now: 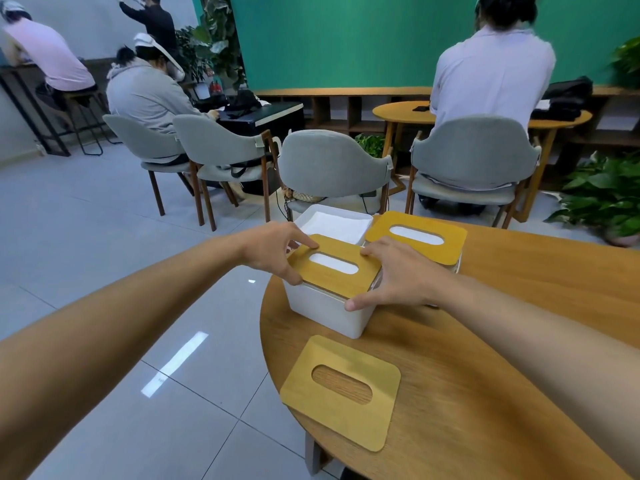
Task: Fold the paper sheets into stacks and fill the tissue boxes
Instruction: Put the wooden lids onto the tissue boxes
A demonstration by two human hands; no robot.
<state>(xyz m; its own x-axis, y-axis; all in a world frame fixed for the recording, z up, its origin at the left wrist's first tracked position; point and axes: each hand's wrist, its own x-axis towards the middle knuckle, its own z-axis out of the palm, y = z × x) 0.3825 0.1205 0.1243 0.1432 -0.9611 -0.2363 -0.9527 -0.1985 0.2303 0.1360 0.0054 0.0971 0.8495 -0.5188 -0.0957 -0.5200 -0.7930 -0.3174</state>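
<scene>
- Your left hand point(277, 252) reaches in from the left and is clamped on the left short end of the front lid point(346, 282). The thumb is hooked at the near corner and the fingers are curled onto the far corner.
- The front tissue box point(322, 313) is white and stands on the left part of the round wooden table point(502, 323), near its edge. The front lid lies flat across its top.
- Through the oval slot in the front lid you can see white paper point(333, 264), so this box has sheets in it. How full it is cannot be told.
- Just behind it, touching or nearly touching, stands the open tissue box point(334, 207), which has no lid. A folded white stack point(336, 225) lies inside, below its rim.
- Nearer to you, the loose lid point(341, 410) lies flat on the table, apart from the front tissue box. Only the table's wood grain shows through its slot.
- Your right hand point(398, 275) grips the right short end of the front lid. The thumb presses at the near corner where lid and box meet, and the fingers are bent over the far corner. Both hands hold this one lid and nothing else.
- To the right and a little behind is the right tissue box point(446, 252), which is closed with its own wooden top. White paper shows in its slot, and most of its body is hidden behind your right hand.
</scene>
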